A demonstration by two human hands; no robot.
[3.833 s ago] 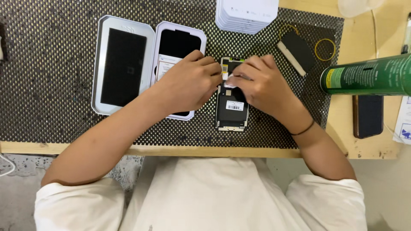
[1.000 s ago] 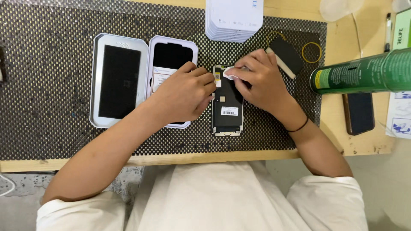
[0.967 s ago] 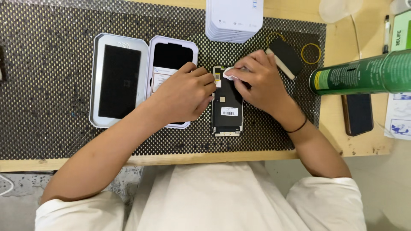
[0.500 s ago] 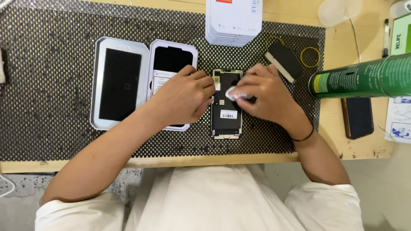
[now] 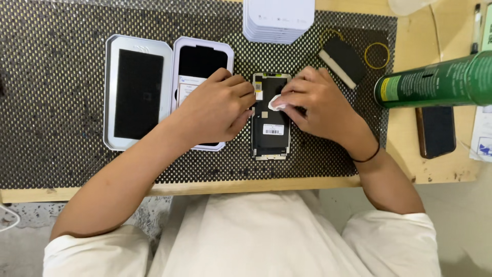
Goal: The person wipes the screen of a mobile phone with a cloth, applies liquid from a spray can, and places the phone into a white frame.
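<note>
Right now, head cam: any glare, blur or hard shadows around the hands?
Head view: light is even and soft, only faint shadows under the left hand and right hand; no glare on the phone screen part; hands and white wipe sharp; the green cylinder near the lens looks slightly soft and oversized.
</note>
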